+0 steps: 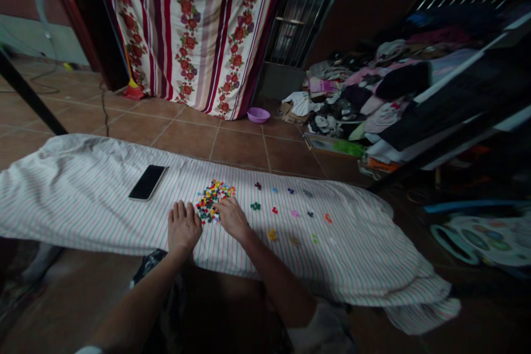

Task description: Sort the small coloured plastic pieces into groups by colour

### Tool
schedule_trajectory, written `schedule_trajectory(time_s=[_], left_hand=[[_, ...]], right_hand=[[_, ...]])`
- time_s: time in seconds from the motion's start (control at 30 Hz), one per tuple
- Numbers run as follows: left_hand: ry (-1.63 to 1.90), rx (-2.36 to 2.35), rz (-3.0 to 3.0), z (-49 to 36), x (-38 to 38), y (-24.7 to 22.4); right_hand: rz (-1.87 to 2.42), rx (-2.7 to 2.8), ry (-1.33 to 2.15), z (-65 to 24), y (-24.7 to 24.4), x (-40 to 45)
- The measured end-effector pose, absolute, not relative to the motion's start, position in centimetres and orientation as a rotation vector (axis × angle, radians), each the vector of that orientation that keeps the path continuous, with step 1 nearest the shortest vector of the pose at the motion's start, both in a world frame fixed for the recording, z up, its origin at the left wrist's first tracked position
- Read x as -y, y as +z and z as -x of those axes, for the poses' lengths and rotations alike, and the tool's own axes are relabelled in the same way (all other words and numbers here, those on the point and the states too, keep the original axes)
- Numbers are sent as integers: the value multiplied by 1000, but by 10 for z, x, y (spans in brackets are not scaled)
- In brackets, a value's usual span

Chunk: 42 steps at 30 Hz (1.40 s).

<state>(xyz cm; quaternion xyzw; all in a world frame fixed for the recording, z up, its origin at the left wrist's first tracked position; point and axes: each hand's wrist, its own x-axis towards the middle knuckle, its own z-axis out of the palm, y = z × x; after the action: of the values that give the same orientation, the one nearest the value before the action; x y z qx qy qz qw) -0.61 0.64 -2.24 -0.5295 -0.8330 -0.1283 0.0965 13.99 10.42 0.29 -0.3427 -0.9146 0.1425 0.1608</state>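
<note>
A mixed pile of tiny coloured pieces (214,192), like small beads or bricks, lies on a striped cloth (112,188). My left hand (183,228) rests flat on the cloth at the pile's left edge, fingers stretched out. Bent over the pile's right side is my right hand (233,218), its fingertips pinched together among the pieces; whatever they hold is too small to make out. To the right sit small single-colour groups, among them dark green pieces (255,206), yellow pieces (271,234), pink pieces (295,213) and orange pieces (328,218).
A phone (148,182) lies on the cloth left of the pile. Beyond, on the tiled floor, are a purple basin (258,115), a floral curtain (199,33) and a broom (133,88). A heap of clothes (357,88) fills the back right.
</note>
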Motion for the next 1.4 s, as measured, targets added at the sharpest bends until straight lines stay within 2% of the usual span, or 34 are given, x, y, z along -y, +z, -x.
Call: schedule_trajectory(time_s=[0.47,1.4], left_hand=[[-353,2441,1549,6,-8,-23],[-355,2405,1527,6,-9,-27]], right_hand=[[1224,2699,339,-103,15,-115],[1303,2680,311,-101,16,-107]])
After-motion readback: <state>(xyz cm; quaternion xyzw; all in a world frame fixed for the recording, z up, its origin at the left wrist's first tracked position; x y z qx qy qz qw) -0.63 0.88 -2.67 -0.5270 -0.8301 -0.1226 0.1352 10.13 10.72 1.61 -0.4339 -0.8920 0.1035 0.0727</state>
